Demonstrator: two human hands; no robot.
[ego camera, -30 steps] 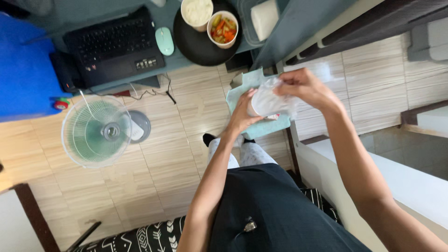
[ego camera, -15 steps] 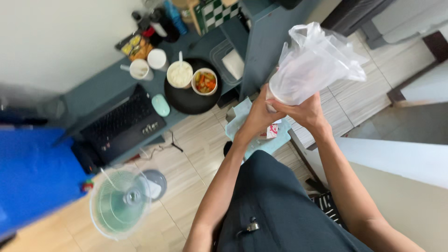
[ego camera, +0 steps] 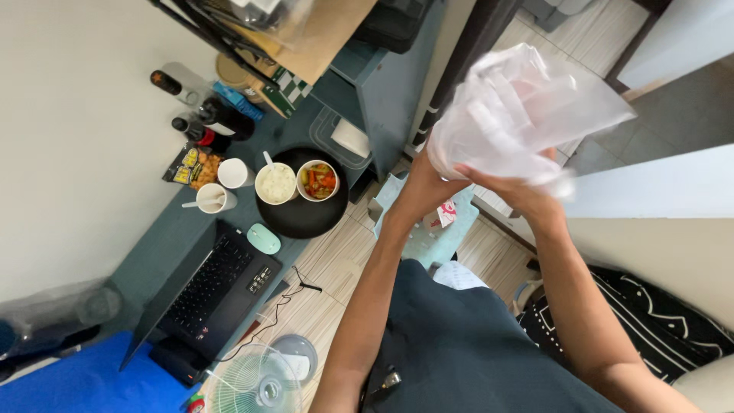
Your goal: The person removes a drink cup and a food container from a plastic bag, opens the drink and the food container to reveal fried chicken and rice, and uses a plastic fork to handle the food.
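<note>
left hand [ego camera: 423,186] and right hand [ego camera: 511,186] raised together, fingers gripping a clear plastic bag [ego camera: 524,115], above a teal stool [ego camera: 428,237], desk [ego camera: 183,229] to the left

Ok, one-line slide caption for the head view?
Both hands, left hand and right hand, grip a clear plastic bag above the desk.

Yellow snack packet [ego camera: 191,166] on the desk; clear plastic bag [ego camera: 520,115] held aloft.

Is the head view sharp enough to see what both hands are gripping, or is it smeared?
Head view: the crinkled clear plastic bag is motion-blurred, its contents unreadable; left hand and right hand slightly soft; the round black tray on the desk is sharp; even daylight, no glare.
</note>
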